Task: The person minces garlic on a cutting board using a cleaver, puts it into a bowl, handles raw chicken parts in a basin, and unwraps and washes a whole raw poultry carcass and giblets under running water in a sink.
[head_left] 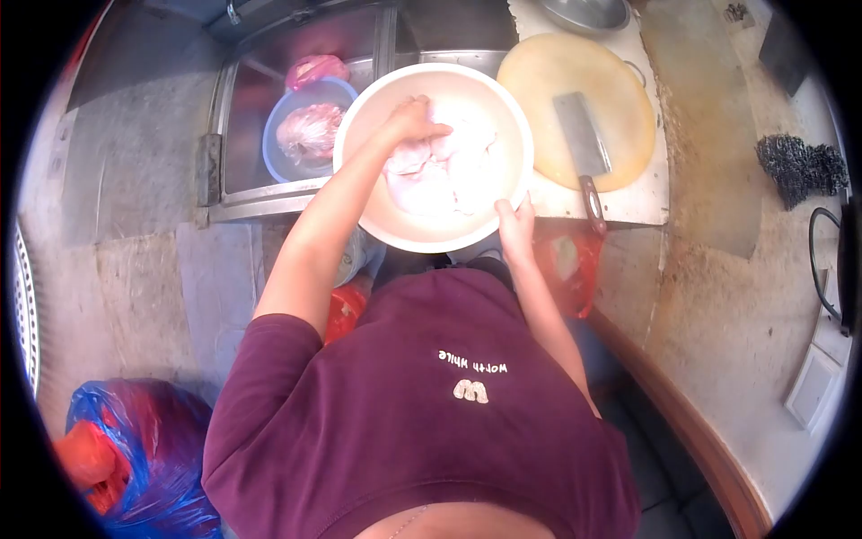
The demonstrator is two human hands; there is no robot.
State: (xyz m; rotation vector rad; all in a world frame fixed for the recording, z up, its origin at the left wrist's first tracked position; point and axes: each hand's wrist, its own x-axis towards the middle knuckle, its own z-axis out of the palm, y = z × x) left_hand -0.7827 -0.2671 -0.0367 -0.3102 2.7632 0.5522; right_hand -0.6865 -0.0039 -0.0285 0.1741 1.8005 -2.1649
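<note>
Right hand (515,226) gripping large, round, white plastic basin (420,235) by rim, likely steadying it; left hand (411,121) touching pale, irregular pieces (424,189) inside, grip unclear.

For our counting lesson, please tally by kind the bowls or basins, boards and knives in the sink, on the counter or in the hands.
Bowls or basins: 3 (pale basin, blue bowl, metal bowl, partly out of frame)
Boards: 1 (round board)
Knives: 1 (cleaver)
Total: 5
</note>
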